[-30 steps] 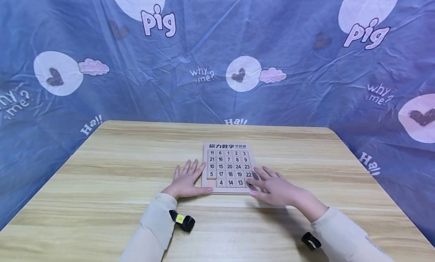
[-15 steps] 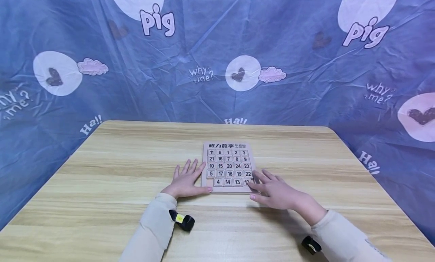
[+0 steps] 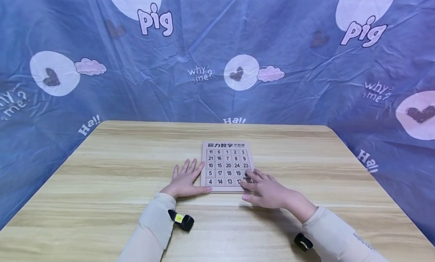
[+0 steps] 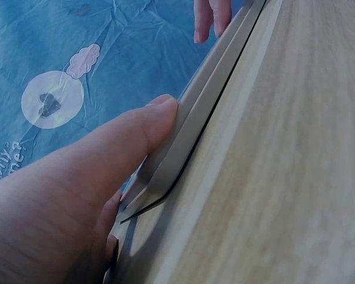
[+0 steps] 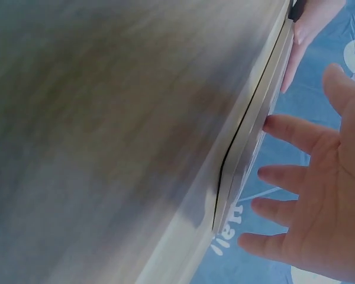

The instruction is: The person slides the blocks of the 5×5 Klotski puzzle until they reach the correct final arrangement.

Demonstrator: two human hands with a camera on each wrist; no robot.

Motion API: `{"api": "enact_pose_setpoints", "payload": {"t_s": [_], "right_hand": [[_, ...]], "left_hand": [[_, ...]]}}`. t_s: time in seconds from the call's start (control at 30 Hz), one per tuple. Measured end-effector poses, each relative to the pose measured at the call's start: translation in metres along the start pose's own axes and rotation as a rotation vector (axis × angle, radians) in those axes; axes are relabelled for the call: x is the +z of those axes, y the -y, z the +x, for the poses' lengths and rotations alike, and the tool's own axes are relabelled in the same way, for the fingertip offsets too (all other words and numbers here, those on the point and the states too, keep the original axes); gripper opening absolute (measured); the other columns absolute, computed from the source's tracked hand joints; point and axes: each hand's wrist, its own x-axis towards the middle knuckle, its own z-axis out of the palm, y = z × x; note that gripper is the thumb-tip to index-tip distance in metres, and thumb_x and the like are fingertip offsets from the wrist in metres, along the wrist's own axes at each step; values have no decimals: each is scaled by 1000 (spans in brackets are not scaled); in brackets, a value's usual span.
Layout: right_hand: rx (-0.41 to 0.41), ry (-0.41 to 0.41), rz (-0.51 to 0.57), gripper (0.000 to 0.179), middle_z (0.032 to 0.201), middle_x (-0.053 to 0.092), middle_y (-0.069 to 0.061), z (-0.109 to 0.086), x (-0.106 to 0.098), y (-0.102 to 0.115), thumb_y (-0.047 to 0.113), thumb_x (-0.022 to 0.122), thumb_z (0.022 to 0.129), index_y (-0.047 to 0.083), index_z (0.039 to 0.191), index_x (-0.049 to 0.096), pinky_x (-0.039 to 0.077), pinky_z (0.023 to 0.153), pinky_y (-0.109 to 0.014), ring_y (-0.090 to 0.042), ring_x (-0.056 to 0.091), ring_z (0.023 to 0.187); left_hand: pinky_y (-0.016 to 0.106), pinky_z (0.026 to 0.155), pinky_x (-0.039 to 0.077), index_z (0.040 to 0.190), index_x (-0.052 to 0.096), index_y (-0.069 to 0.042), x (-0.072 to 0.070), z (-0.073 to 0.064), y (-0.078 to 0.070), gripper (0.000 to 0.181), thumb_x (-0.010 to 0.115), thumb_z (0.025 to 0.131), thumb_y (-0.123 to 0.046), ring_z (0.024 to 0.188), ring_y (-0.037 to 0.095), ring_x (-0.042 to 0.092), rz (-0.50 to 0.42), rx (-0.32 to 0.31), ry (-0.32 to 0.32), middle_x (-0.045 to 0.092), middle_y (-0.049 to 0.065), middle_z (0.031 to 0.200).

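Observation:
A number sliding puzzle (image 3: 224, 189) with a pale frame lies flat on the table, its numbered tiles facing up. My left hand (image 3: 185, 182) rests at its left side with spread fingers, the thumb (image 4: 161, 115) on the lower left corner of the frame. The right hand (image 3: 268, 190) reaches over the lower right corner, fingers extended. Its index fingertip (image 5: 270, 122) is at the right end of the bottom row, beside the 12 tile (image 3: 238, 181). The 4 tile (image 3: 210, 182) sits at that row's left end, under the 5 tile (image 3: 210, 173). Fingers cover the 22 tile's place.
The puzzle stands on a light wood-grain table (image 3: 136, 148). Behind the table hangs a blue printed cloth (image 3: 190, 35), which also shows at both sides. A black strap device (image 3: 183, 220) is worn on the left sleeve, another (image 3: 303, 242) on the right.
The bottom row of tiles has slid left, filling the gap under the 5 tile. My right hand has shifted left with it, while the left hand has stayed in place.

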Motion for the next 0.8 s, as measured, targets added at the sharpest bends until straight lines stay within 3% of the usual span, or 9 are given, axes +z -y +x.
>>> {"api": "enact_pose_setpoints", "payload": {"t_s": [0.2, 0.53, 0.8], "right_hand": [[23, 10, 12, 60, 137, 20, -21, 5, -3, -8, 53, 36, 86, 11, 128, 43, 15, 90, -62, -44, 14, 122], [173, 13, -24, 64, 136, 19, -24, 29, -10, -31, 51, 40, 86, 8, 133, 33, 16, 89, -63, -46, 13, 121], [210, 43, -18, 64, 136, 20, -24, 34, -8, -33, 53, 37, 86, 9, 133, 34, 15, 90, -63, -47, 12, 121]], "left_hand": [[50, 95, -12, 139, 8, -26, -1, -1, -2, 95, 43, 65, -74, 128, 27, -7, 1, 0, 6, 2, 8, 143], [52, 95, -10, 139, 12, -24, -5, -5, -4, 94, 45, 66, -72, 127, 29, -5, -5, 9, 1, 4, 11, 143], [51, 95, -11, 140, 11, -24, -5, -3, -3, 95, 44, 66, -73, 127, 28, -6, -3, 5, 5, 3, 10, 143]]}}
